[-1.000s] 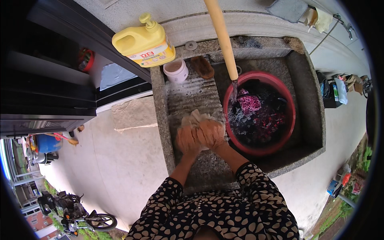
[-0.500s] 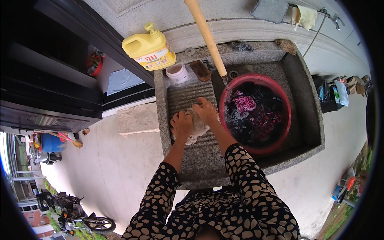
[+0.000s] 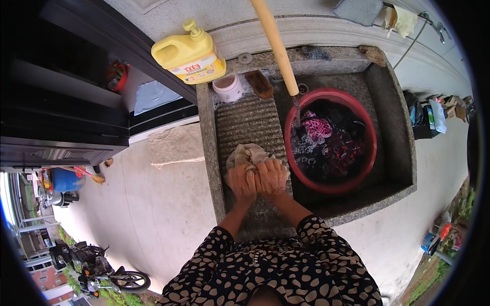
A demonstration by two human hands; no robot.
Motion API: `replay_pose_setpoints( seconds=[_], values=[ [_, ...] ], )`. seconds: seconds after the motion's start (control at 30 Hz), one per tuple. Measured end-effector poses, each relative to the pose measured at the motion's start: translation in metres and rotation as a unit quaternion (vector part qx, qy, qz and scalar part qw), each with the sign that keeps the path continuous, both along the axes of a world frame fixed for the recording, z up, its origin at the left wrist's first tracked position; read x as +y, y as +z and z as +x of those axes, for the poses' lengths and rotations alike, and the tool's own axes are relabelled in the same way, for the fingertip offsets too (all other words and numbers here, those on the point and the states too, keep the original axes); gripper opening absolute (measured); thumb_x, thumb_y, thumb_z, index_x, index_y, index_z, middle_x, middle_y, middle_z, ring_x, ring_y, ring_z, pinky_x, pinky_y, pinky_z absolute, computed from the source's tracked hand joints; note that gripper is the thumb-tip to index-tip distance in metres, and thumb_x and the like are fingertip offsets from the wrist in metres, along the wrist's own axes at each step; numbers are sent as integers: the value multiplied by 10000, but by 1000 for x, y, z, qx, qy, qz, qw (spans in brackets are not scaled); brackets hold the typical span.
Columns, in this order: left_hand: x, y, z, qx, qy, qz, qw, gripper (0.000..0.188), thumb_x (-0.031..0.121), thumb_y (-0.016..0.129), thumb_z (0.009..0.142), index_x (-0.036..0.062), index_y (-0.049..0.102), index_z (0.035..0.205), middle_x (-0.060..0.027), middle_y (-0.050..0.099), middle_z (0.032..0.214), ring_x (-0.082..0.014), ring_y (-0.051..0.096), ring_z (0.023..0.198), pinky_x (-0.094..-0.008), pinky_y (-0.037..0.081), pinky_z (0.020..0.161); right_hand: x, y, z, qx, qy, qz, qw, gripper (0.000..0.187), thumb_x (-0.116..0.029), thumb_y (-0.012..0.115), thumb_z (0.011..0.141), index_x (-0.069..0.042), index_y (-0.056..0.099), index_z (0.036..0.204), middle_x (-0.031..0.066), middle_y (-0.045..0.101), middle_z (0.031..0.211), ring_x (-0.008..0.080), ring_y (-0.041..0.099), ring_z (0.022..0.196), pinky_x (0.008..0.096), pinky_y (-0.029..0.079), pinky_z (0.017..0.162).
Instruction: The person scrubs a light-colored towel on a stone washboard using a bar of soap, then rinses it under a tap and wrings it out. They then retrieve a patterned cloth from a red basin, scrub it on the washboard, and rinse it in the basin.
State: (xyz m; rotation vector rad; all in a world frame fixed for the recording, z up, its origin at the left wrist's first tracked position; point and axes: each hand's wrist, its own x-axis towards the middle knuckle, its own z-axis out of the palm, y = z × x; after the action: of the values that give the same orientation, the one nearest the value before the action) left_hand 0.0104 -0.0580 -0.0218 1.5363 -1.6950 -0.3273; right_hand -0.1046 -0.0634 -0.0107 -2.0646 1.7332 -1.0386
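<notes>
A wet, pale beige cloth (image 3: 248, 153) lies bunched on the ribbed stone washboard (image 3: 247, 122) of the sink. My left hand (image 3: 242, 182) and my right hand (image 3: 271, 176) are side by side, fingers curled over its near part and closed on it. To their right a red basin (image 3: 375, 148) stands in the sink trough, with dark water and a pink spotted cloth (image 3: 317, 128) in it. Water runs into the basin from a yellowish hose or pipe (image 3: 278, 48). Beyond the washboard are a scrub brush (image 3: 260, 84) and a pinkish-white tub (image 3: 227, 88).
A yellow pump jug (image 3: 191, 56) stands at the sink's far left corner. The stone sink's rim (image 3: 365, 211) runs round the trough. A mat (image 3: 175, 145) lies on the floor at left, below a dark door. A motorcycle (image 3: 102, 270) is parked lower left.
Both hands have drawn back toward me along the washboard and come together, bringing the cloth with them. The fingers, spread over it before, are now curled around it.
</notes>
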Motion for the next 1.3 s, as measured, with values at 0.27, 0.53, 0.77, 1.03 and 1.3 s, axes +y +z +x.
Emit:
replay_pose_setpoints(
  seconds=[0.27, 0.53, 0.77, 1.03, 1.3],
  values=[
    [-67, -17, 7, -99, 44, 161, 981, 277, 295, 448, 965, 73, 585, 872, -130, 595, 690, -359, 572, 611, -452, 478, 615, -79, -38, 7, 87, 56, 194, 975, 309, -315, 560, 821, -66, 648, 660, 148, 654, 700, 292, 648, 696, 403, 524, 614],
    [-107, 3, -5, -227, 88, 289, 926, 338, 352, 398, 981, 65, 538, 1091, -152, 541, 1226, -321, 458, 1164, -517, 394, 896, -121, -7, -10, -43, -72, 337, 938, 367, -370, 560, 836, -73, 664, 1026, 140, 675, 927, 336, 628, 950, 456, 408, 901],
    [-34, 35, 19, 427, -6, 245, 870, 287, 281, 474, 962, 40, 597, 1058, -146, 543, 1135, -314, 414, 1152, -423, 395, 897, -31, 13, -1, -136, -90, 174, 971, 421, -443, 555, 852, -121, 611, 1118, 109, 585, 1041, 303, 501, 965, 451, 361, 858],
    [9, 5, 1, 19, -11, -16, 1000, 193, 190, 470, 930, 13, 549, 929, -130, 526, 868, -275, 468, 785, -378, 368, 765, 14, 7, 2, -7, -13, 2, 1000, 205, -286, 591, 766, -90, 562, 818, 85, 545, 826, 266, 503, 788, 429, 356, 693],
    [-58, -49, 15, -237, -23, -22, 971, 179, 217, 545, 886, 42, 526, 918, -112, 502, 918, -258, 484, 830, -409, 381, 732, -58, -17, 10, 77, -1, 184, 980, 220, -273, 593, 779, -91, 612, 658, 91, 553, 717, 283, 544, 712, 436, 378, 635]
  ],
)
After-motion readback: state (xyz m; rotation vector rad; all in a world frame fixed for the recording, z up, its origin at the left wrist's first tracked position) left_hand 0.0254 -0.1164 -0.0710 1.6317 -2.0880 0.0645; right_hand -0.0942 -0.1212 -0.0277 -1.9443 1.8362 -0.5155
